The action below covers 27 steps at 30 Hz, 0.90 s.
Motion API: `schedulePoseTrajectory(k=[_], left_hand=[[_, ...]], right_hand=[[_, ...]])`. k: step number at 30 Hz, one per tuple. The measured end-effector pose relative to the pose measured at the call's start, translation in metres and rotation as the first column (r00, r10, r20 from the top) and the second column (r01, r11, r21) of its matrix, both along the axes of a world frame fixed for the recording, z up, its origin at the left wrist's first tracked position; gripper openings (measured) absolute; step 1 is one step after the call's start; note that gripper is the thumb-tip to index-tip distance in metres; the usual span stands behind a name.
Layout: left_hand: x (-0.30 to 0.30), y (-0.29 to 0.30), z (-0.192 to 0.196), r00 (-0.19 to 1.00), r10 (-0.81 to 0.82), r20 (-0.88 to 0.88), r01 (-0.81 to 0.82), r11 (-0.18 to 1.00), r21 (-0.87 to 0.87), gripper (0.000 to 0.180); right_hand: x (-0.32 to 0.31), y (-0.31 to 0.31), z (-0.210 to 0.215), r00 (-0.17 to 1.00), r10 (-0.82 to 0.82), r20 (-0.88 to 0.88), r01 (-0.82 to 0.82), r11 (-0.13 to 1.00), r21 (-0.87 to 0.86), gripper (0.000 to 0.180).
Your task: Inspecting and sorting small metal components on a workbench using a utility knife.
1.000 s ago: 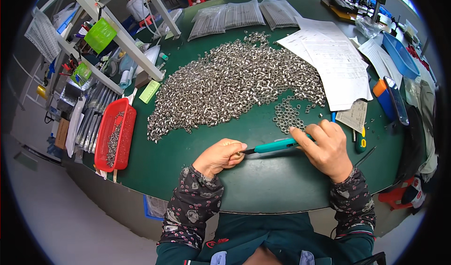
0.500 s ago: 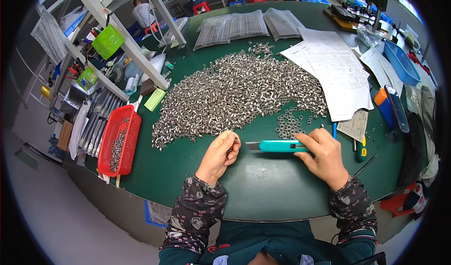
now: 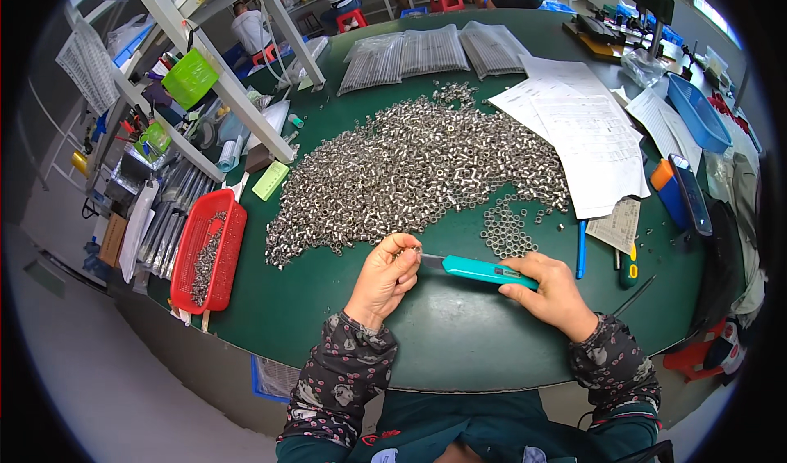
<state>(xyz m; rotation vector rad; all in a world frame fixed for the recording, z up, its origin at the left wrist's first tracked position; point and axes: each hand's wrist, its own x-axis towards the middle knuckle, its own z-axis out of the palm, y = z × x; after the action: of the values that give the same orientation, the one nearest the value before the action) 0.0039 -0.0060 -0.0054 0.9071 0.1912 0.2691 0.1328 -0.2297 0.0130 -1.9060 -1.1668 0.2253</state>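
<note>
My right hand [image 3: 548, 291] is closed round a teal utility knife [image 3: 484, 272], its blade out and pointing left. The blade tip meets a small metal ring [image 3: 418, 250] that my left hand [image 3: 385, 278] pinches between thumb and forefinger. My other left fingers are curled in, and whatever lies in the palm is hidden. Beyond both hands spreads a large heap of small silvery metal rings [image 3: 410, 168]. A smaller flat group of rings [image 3: 507, 229] lies just past the knife, on the green table [image 3: 459, 332].
At the left a red basket [image 3: 234, 254] holds more small metal parts, beside a white shelf frame [image 3: 238, 94]. Paper sheets [image 3: 586, 135], a blue pen [image 3: 581, 250] and a phone [image 3: 691, 192] lie on the right. Bagged tubes [image 3: 430, 49] rest at the back. Other people sit beyond.
The knife has moved slightly down and left and tilted, bringing its blade to my left fingertips. My left fingers have shifted, and a ring now shows at their tips.
</note>
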Motion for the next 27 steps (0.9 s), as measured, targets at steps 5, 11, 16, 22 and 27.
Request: schedulePoseTrajectory(k=[5, 11, 16, 22, 27], left_hand=[[-0.0014, -0.0004, -0.0014, 1.000, -0.028, -0.010, 0.028, 1.000, 0.011, 0.009], [-0.0023, -0.0006, -0.0012, 0.999, -0.002, -0.037, 0.004, 0.999, 0.042, 0.009], [-0.0029, -0.0018, -0.0014, 0.999, 0.004, -0.054, -0.001, 0.998, 0.063, 0.009], [-0.0036, -0.0025, -0.0015, 0.997, 0.025, -0.067, -0.021, 0.998, 0.056, 0.009], [-0.0028, -0.0025, -0.0026, 0.998, 0.012, -0.061, -0.009, 0.999, 0.041, 0.009]], right_hand=[[0.0009, -0.0005, -0.0005, 0.997, 0.041, -0.072, -0.044, 0.998, -0.042, 0.030], [-0.0002, -0.0014, 0.0000, 0.999, 0.004, 0.031, -0.002, 0.998, -0.062, 0.030], [-0.0046, -0.0013, 0.0042, 0.992, -0.043, 0.115, 0.046, 0.999, -0.026, 0.029], [-0.0054, 0.0004, 0.0039, 0.982, -0.064, 0.179, 0.065, 0.998, -0.003, 0.029], [-0.0062, 0.0009, 0.0072, 0.963, -0.079, 0.257, 0.078, 0.997, 0.014, 0.029]])
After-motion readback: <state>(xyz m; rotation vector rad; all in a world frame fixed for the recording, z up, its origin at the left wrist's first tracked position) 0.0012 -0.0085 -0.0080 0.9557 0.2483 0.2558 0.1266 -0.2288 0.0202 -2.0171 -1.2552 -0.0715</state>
